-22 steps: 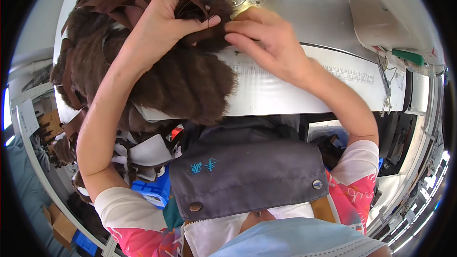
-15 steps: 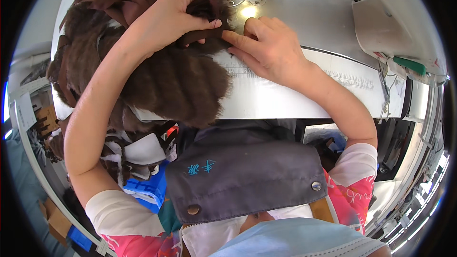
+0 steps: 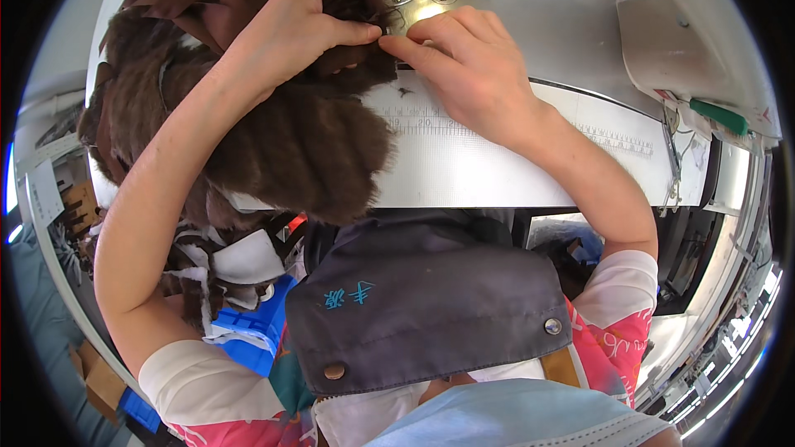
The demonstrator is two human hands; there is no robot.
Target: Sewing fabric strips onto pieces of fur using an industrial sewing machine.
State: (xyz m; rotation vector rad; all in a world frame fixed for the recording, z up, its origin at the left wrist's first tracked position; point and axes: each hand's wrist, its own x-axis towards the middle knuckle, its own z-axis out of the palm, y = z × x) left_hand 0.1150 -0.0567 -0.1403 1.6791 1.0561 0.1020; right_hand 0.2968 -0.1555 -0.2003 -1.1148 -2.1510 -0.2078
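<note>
Left hand [image 3: 298, 29] pinches a shaggy dark-brown fur piece [image 3: 306, 145] near its right edge; right hand [image 3: 480, 70], grip unclear, meets that edge from the fur's right.

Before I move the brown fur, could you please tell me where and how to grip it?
Probably pinch the brown fur at its lower right end, coming from the right: that rounded end bulges toward the ruler markings, apart from both hands, while the left hand and right hand are at its upper part.

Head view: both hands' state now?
Left hand: closed on the dark-brown, shaggy fur piece.
Right hand: at its edge; grip cannot be told.
</note>
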